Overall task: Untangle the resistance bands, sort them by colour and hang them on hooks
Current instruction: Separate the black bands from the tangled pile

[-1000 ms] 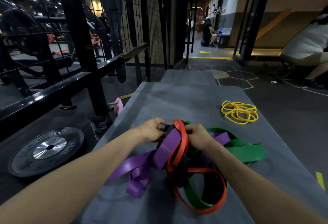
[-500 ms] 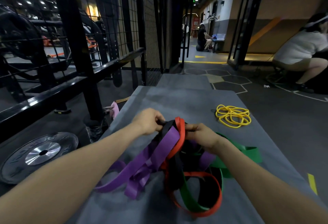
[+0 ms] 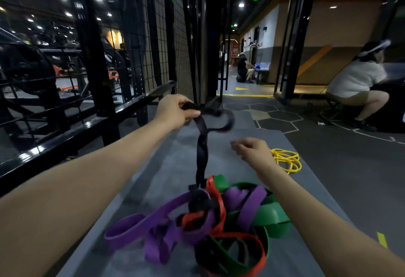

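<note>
Up and away goes the left hand (image 3: 175, 111), now lifting a black band (image 3: 201, 145) it's pinching at the top, while the right hand (image 3: 252, 152) has let go, hovering w/ fingers loosely curled, holding nothing. Band's lower end is still running into the purple/red/green tangle (image 3: 210, 217) on the grey mat (image 3: 131, 189); yellow band (image 3: 286, 160) lying apart. Risk: pulling harder is prob tightening the knot, dragging the whole pile.
</note>
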Available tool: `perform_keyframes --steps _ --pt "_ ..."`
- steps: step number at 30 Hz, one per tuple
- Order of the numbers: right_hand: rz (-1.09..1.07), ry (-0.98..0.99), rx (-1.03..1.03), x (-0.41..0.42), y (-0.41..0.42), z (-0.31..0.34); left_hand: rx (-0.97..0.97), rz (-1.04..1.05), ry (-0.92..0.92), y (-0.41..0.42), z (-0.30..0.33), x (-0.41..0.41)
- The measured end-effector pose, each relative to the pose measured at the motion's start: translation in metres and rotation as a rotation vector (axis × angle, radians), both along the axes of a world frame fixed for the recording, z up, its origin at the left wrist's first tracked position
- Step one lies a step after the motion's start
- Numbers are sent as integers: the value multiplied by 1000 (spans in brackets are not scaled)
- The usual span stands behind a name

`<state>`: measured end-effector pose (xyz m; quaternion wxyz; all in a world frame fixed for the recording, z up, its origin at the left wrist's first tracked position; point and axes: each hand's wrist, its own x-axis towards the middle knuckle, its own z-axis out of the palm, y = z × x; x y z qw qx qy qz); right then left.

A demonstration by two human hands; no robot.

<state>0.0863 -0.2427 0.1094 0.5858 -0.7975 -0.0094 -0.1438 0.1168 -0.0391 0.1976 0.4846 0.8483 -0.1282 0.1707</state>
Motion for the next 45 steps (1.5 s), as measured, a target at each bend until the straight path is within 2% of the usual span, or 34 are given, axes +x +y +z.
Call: perform_keyframes --steps 3,6,10,16,19,21,24,25,29,33,35,38,42,43,45 --pt "141 -59 -53 8 24 22 -137 -75 1 -13 20 -12" --pt "191 78 -36 8 41 23 -210 -111 -27 -17 33 -23" --pt "327 200 -278 -11 55 7 -399 -133 5 -14 45 -29" --pt "387 172 -271 -29 61 7 -749 -157 146 -4 44 -29" --pt "504 248 -181 -33 57 8 -904 -146 168 -4 38 -26" --pt "567 294 -209 -37 57 4 -946 -111 175 -6 34 -23" --pt "443 186 -478 -38 56 2 -934 -83 227 -5 20 -20" --pt "393 150 -505 -38 56 4 -889 -91 268 -3 12 -20" --pt "305 91 -392 -37 50 19 -649 -108 465 2 -23 -28" --pt "232 27 -282 -35 43 51 -454 -48 518 1 -55 -33" --pt "187 -11 -327 -29 43 67 -427 -39 529 3 -71 -36" --pt "108 -58 -344 -15 45 90 -492 -77 494 -4 -90 -44" --pt "54 -76 -263 -5 49 124 -708 -149 377 -8 -97 -46" --pt "34 -77 -241 -5 50 131 -708 -193 345 -6 -95 -46" --pt "13 -79 -216 -6 51 141 -544 -248 286 -4 -95 -44"
